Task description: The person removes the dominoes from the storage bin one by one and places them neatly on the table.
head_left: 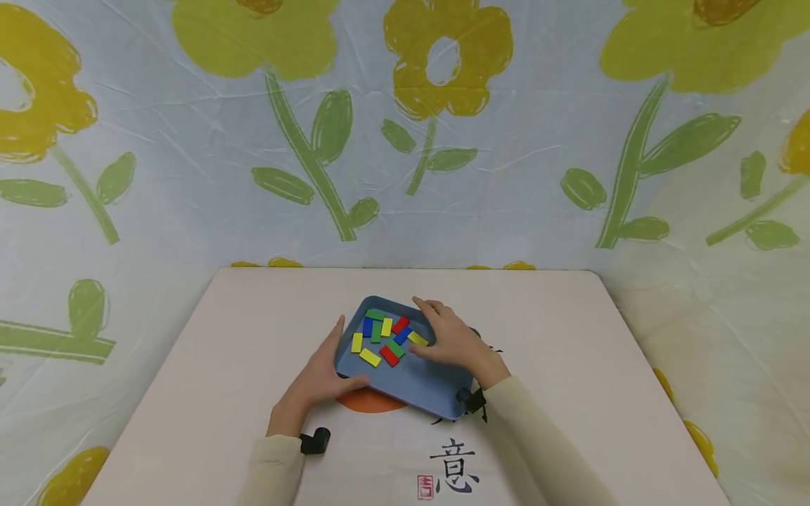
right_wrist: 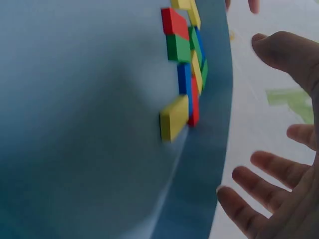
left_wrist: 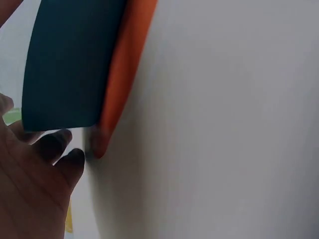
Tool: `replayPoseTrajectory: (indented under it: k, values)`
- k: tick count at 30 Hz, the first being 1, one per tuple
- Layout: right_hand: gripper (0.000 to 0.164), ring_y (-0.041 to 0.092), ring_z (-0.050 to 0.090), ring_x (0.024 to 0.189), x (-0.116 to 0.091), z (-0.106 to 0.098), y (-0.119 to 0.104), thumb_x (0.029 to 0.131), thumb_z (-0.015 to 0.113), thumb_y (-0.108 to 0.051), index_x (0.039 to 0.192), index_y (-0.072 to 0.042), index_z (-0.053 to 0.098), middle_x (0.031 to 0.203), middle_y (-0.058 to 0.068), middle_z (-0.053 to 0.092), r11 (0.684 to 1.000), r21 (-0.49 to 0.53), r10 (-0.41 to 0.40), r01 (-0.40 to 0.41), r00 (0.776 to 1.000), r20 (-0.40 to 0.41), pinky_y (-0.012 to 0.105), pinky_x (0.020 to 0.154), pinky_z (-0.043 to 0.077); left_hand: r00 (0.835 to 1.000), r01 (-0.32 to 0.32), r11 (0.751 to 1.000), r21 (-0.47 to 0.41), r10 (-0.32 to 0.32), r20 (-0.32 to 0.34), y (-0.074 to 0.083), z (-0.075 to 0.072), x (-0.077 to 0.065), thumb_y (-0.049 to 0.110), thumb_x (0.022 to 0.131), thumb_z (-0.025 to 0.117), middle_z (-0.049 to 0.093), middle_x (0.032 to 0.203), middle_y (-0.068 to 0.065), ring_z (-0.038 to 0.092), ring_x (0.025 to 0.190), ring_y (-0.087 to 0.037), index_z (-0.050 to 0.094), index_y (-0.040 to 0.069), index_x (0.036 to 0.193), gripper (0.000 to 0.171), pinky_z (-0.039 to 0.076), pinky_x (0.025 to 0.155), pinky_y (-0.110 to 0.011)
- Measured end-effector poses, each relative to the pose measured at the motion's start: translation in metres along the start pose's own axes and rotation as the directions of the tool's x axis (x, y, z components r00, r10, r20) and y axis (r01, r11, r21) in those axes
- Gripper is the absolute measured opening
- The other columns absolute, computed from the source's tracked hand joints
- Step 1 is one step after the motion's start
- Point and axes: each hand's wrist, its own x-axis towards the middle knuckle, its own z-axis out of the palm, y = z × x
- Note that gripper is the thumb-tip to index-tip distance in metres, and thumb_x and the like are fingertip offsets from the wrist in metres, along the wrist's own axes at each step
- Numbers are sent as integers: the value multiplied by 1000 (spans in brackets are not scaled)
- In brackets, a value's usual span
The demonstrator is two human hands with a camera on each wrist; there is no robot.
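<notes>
A blue rectangular tray (head_left: 424, 383) lies at an angle on the table, holding several small red, green, blue and yellow blocks (head_left: 389, 355) loosely spread over its far left half. My left hand (head_left: 316, 379) is at the tray's left end, fingers extended along that side and thumb by the near edge. In the left wrist view its fingers are slightly bent close to the tray's end (left_wrist: 70, 69). Over the far right side is my right hand (head_left: 451, 339), with fingers spread. The right wrist view shows nothing between those fingers, beside the tray wall (right_wrist: 207, 129).
An orange round patch (head_left: 370, 400) shows at the tray's near edge. Black brush characters and a red seal mark (head_left: 425, 487) are on the pale table surface (head_left: 557, 337). A flower-patterned cloth (head_left: 493, 211) hangs behind and at the sides.
</notes>
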Motion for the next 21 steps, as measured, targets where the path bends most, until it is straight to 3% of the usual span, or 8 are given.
replayPoseTrajectory:
  k: [4,10,16,21]
  values:
    - [88,36,47,140,8,8,-6,89,79,-41,161,-15,35,157,17,43,998,35,-55,53,996,75,55,111,48,1000,16,1000,-9,-16,2,0,3,-2,56,76,86,25,170,-11,29,155,-37,3,23,168,128,32,119,-64]
    - [69,30,51,133,19,19,-9,93,76,-33,153,-13,49,151,15,49,997,41,-69,64,986,153,48,112,48,998,66,998,9,-66,16,-1,3,-4,60,77,84,28,169,-11,35,152,-38,7,21,168,125,34,119,-63]
    - [54,21,52,111,28,29,-9,91,80,-28,140,-10,63,129,11,56,997,18,-79,77,981,179,37,100,54,995,99,995,-18,-98,32,-2,5,-5,60,77,84,27,170,-10,34,152,-36,12,20,167,123,33,120,-62]
    - [46,17,49,100,33,36,-9,91,80,-29,132,-12,69,117,6,57,996,-10,-81,85,979,185,31,87,52,994,108,993,-37,-107,20,-3,7,-5,61,76,84,28,170,-8,36,151,-35,13,25,167,121,33,120,-62]
